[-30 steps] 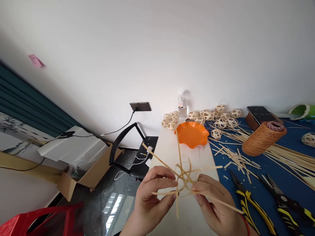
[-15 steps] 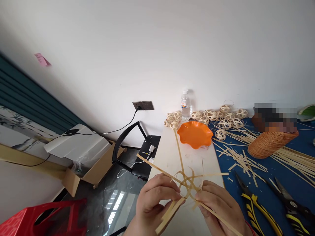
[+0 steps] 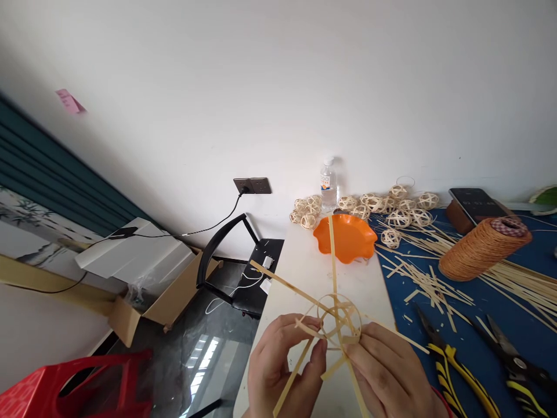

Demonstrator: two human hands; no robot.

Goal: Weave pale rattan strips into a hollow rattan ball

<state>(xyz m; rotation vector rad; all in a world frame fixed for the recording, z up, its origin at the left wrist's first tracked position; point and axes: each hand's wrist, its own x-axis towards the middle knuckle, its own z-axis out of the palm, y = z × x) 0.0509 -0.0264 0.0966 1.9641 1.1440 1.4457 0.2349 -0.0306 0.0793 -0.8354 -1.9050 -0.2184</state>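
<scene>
— White tabletop [image 3: 304, 273] nearest us; what's over it?

— Both hands pinch a half-woven ring of bamboo strips [image 3: 338, 318]: left hand [image 3: 285, 366] closed on its left side, right hand [image 3: 387, 374] closed on its right.

— Beside them?

— Yellow-handled pliers [image 3: 452, 366] lie on the blue mat [image 3: 513, 290].

— Farther back?

— An orange dish [image 3: 346, 238], then woven balls [image 3: 391, 208] and a water bottle [image 3: 328, 183] at the wall.

Both wrists run off the bottom edge, along with the yellow-handled pliers [image 3: 461, 377] at five o'clock. The bottle [image 3: 328, 184] label at twelve is too small to read.
</scene>
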